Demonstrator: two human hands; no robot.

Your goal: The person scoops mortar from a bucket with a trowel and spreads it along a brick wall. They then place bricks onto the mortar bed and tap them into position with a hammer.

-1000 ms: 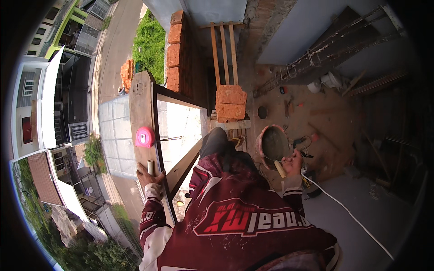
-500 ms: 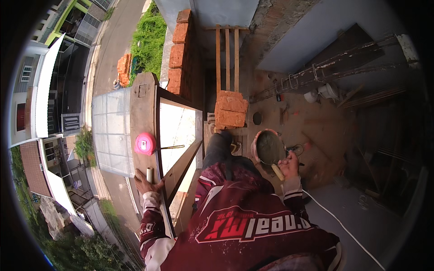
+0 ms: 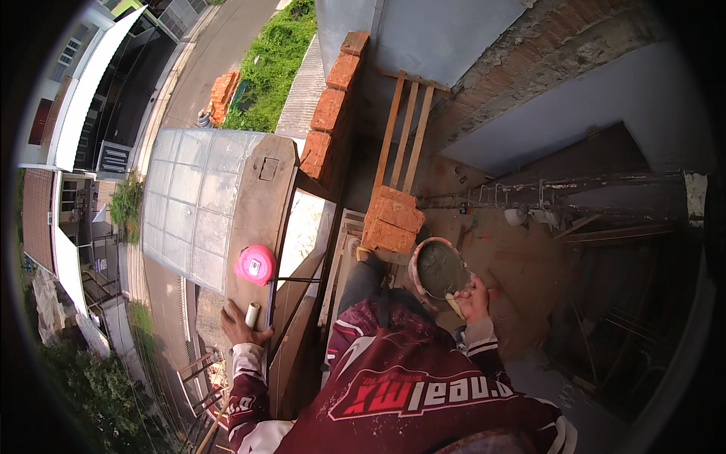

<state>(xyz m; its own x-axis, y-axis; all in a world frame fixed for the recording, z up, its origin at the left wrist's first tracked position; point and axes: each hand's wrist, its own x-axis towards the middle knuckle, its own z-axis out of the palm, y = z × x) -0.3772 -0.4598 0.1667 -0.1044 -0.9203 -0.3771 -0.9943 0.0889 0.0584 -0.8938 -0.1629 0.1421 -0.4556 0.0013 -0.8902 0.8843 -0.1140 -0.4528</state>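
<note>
White tube sits between thumb and fingers of the left hand, spread on the plank; the right hand grips a yellow-handled tool at the bucket.

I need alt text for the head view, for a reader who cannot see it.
A person's right hand holds a tan-handled tool by a bucket of grey mix. The left hand rests on a wooden plank, next to a pale tube and near a pink tape measure. Orange bricks sit ahead.
</note>
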